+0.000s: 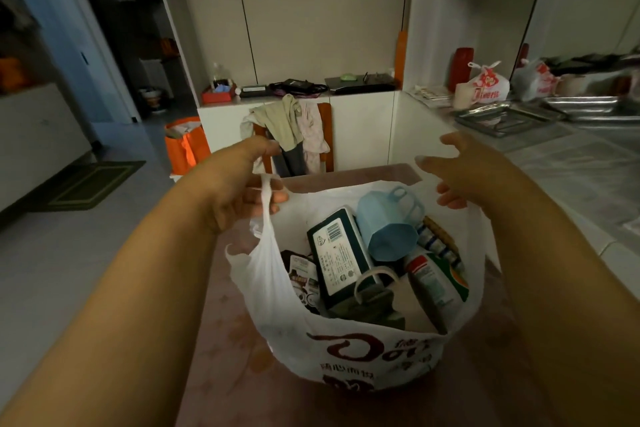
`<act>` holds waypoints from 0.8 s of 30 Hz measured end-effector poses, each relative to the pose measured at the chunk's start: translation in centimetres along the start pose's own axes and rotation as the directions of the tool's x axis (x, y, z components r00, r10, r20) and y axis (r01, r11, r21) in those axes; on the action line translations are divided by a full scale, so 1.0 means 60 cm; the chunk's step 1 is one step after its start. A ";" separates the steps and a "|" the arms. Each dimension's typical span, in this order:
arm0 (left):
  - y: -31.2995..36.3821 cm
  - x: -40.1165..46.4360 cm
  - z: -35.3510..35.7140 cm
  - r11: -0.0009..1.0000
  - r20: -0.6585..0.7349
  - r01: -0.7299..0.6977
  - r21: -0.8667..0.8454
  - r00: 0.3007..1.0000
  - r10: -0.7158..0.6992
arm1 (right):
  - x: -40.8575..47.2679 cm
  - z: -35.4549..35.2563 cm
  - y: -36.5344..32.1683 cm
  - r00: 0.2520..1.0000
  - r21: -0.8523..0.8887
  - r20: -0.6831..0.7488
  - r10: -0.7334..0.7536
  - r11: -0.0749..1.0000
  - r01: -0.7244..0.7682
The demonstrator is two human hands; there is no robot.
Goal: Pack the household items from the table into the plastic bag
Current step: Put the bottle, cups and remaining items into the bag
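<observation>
The left hand (pixel 239 191) has its fingers curled round one thin, twisted handle loop (pixel 266 198) of the white plastic bag (pixel 346 350), pulling it up and taut. The right hand (pixel 474 173) hovers over the bag's far right rim with fingers spread and slack, gripping nothing — the matching handle is not in its grasp.

The risk, as I judge it: lifted by one loop alone, the bag could tip toward its unsupported side and spill, or the film could stretch and tear at the handle — the load looks heavy and hard-edged.

The bag stands on the pinkish counter (pixel 221 340), mouth gaping, its film thin, crinkled and printed in dark red. Inside sit a faceted pale-blue plastic cup (pixel 388 229) lying tilted, a flat dark rectangular box (pixel 337 256) with a barcode label, a smooth cylindrical bottle (pixel 436 284) with a green and orange label, a dark pouch (pixel 301 274), and crumpled olive cloth (pixel 374 305).
</observation>
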State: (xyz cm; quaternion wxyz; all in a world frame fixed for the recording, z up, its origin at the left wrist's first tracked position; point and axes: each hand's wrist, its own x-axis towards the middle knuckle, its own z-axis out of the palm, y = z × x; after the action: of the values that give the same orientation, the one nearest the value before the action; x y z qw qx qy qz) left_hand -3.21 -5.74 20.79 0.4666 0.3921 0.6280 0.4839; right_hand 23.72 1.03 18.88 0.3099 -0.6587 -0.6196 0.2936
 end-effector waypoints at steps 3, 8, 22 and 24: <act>0.003 -0.012 -0.012 0.994 -0.007 -0.042 0.102 0.999 0.043 | -0.011 -0.003 0.006 0.996 -0.177 -0.089 -0.031 0.984 0.015; -0.004 -0.030 -0.021 0.982 0.010 -0.072 0.174 0.997 0.072 | -0.026 0.003 0.014 0.995 -0.255 -0.096 -0.036 0.967 0.011; -0.032 -0.009 -0.063 0.976 -0.143 -0.034 0.216 0.987 0.066 | -0.109 -0.003 0.013 0.933 -0.305 -0.325 -0.156 0.951 0.053; -0.040 0.011 -0.082 0.983 -0.189 0.007 0.186 0.982 0.029 | -0.133 0.017 -0.003 0.929 -0.244 -0.304 -0.210 0.960 0.137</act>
State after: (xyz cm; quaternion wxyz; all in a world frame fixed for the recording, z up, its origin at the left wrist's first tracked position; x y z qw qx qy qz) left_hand -8.23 -6.85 18.78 0.3630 0.3893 0.7099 0.4612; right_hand 22.32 -6.86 18.41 0.3588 -0.6706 -0.6441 0.0819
